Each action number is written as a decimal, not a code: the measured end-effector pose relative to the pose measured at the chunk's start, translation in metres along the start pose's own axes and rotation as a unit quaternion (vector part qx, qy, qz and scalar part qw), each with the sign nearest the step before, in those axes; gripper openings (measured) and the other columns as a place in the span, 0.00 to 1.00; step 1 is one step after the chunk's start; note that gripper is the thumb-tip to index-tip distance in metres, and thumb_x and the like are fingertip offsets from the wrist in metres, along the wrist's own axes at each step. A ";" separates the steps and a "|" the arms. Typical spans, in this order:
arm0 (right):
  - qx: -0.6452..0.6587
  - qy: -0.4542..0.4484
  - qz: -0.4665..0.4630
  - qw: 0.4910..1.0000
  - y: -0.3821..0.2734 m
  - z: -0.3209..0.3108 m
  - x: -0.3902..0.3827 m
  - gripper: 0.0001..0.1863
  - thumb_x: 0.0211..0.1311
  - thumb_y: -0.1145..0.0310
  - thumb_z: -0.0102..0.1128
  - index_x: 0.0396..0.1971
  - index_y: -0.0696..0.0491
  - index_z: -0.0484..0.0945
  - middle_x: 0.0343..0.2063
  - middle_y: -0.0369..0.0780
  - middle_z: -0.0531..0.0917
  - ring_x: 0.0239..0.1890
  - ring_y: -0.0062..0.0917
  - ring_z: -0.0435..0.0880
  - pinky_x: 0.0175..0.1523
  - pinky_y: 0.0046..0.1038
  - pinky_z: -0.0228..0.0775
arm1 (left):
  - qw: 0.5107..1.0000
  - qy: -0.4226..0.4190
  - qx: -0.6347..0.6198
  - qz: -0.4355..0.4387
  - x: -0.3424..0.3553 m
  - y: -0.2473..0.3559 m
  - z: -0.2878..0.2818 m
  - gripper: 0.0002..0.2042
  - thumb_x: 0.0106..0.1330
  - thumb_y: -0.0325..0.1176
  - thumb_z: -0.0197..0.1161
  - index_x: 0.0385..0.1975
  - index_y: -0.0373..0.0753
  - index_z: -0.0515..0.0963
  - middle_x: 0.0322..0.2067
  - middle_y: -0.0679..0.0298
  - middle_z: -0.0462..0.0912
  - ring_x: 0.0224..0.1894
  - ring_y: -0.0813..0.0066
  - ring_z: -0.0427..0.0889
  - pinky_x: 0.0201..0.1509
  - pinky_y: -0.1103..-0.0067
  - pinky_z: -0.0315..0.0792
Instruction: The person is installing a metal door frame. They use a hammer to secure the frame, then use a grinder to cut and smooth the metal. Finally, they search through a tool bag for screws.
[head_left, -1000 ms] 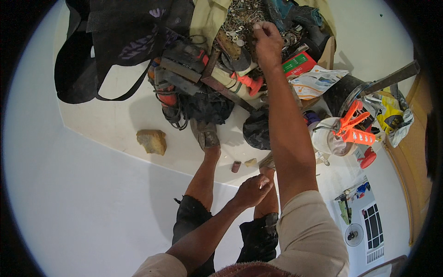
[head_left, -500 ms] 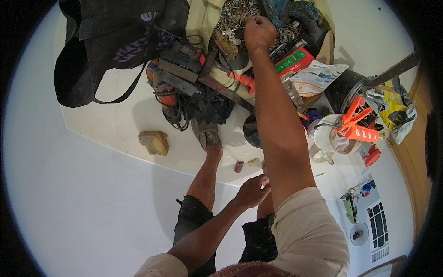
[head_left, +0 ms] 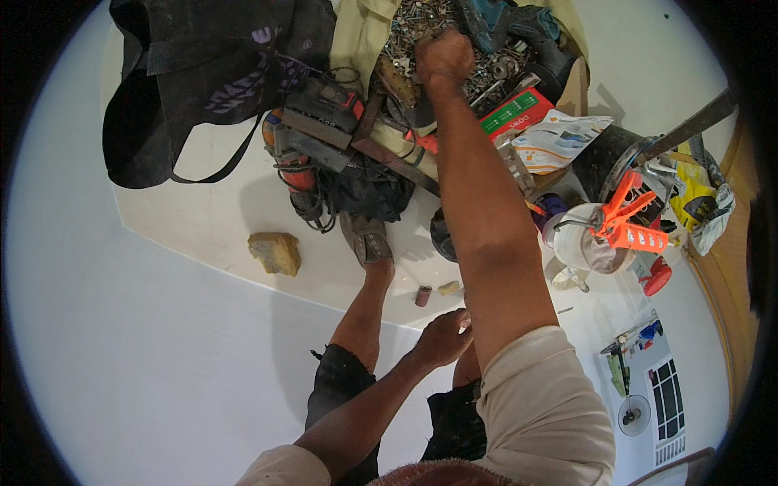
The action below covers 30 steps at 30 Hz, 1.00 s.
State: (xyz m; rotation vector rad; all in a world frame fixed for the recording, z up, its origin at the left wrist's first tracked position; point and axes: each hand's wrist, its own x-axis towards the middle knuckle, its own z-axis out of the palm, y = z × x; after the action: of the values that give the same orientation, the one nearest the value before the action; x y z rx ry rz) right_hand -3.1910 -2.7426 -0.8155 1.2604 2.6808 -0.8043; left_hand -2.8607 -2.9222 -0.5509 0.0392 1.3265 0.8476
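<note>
My right hand (head_left: 445, 57) reaches far ahead into a heap of loose screws and small metal hardware (head_left: 416, 23). Its fingers are curled down into the heap, and whatever they grip is hidden. Just left of that hand lies a worn, yellowish-brown piece (head_left: 396, 83). Gloves in teal and black (head_left: 504, 23) rest on the right part of the heap. Near my knees, my left hand (head_left: 442, 338) is closed, with a small pale bit at its fingertips that is too small to name. Pale yellow cloth (head_left: 351, 36) borders the heap on the left.
A black bag (head_left: 203, 73) and a cordless power tool (head_left: 296, 170) with a battery pack (head_left: 328, 101) lie left. An orange caulking gun (head_left: 628, 223) rests across a white bucket (head_left: 579, 243) at right. A stone-like block (head_left: 274, 253) and a small brown cylinder (head_left: 423, 296) are nearer.
My right hand has shifted a little to the left across the hardware heap, its fingers still curled. My left hand has stayed near my knees.
</note>
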 end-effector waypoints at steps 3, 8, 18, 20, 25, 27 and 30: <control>-0.002 0.005 -0.010 1.000 -0.001 -0.002 -0.002 0.15 0.58 0.60 0.69 0.36 0.58 0.88 0.39 0.55 0.88 0.46 0.53 0.88 0.56 0.50 0.80 | 0.999 0.002 0.034 0.000 0.000 -0.001 0.001 0.19 0.77 0.44 0.58 0.52 0.32 0.79 0.52 0.46 0.86 0.58 0.48 0.84 0.63 0.59 0.77; -0.021 0.024 -0.037 0.999 -0.002 0.000 0.003 0.19 0.59 0.57 0.68 0.36 0.59 0.88 0.42 0.55 0.88 0.45 0.54 0.88 0.56 0.50 0.80 | 1.000 0.000 0.000 -0.017 -0.001 -0.003 0.003 0.19 0.77 0.44 0.58 0.51 0.32 0.80 0.52 0.47 0.86 0.59 0.48 0.84 0.65 0.60 0.76; 0.457 -0.028 0.130 0.879 0.047 -0.011 -0.014 0.13 0.66 0.63 0.64 0.34 0.58 0.88 0.34 0.44 0.90 0.36 0.37 0.89 0.45 0.42 0.80 | 0.999 0.019 -0.044 -0.013 0.004 -0.015 0.017 0.20 0.78 0.46 0.57 0.53 0.32 0.81 0.54 0.48 0.86 0.60 0.51 0.84 0.67 0.61 0.75; 0.317 0.015 0.074 0.945 0.042 -0.008 -0.011 0.13 0.63 0.61 0.63 0.36 0.55 0.88 0.37 0.52 0.90 0.39 0.49 0.90 0.49 0.46 0.80 | 0.998 0.023 -0.050 -0.005 0.003 -0.014 0.016 0.21 0.78 0.46 0.57 0.53 0.32 0.81 0.54 0.48 0.86 0.60 0.51 0.84 0.67 0.61 0.75; 0.048 0.005 0.013 0.999 0.011 -0.001 0.005 0.18 0.62 0.54 0.67 0.37 0.55 0.91 0.41 0.54 0.90 0.46 0.52 0.90 0.55 0.46 0.81 | 0.999 0.037 0.001 0.003 -0.001 -0.006 0.007 0.21 0.78 0.46 0.57 0.53 0.32 0.81 0.53 0.48 0.86 0.59 0.51 0.84 0.66 0.61 0.75; 0.019 -0.028 0.061 0.998 0.001 -0.001 0.007 0.18 0.63 0.55 0.66 0.39 0.55 0.91 0.42 0.55 0.90 0.47 0.52 0.90 0.57 0.47 0.80 | 1.000 0.017 0.022 -0.012 -0.002 -0.004 0.004 0.21 0.78 0.46 0.57 0.52 0.32 0.81 0.52 0.48 0.87 0.58 0.50 0.84 0.65 0.61 0.76; 0.023 -0.043 0.083 0.995 -0.004 -0.001 0.007 0.19 0.64 0.55 0.64 0.40 0.56 0.91 0.42 0.55 0.90 0.49 0.53 0.89 0.59 0.47 0.80 | 1.000 0.026 0.014 0.009 -0.002 -0.003 0.002 0.21 0.77 0.46 0.58 0.51 0.31 0.82 0.51 0.48 0.87 0.57 0.50 0.85 0.64 0.61 0.77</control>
State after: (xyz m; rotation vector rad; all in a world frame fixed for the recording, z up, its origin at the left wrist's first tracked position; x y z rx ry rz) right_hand -3.1989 -2.7392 -0.8144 1.4014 2.4657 -0.8813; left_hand -2.8573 -2.9249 -0.5502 0.0510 1.3879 0.8507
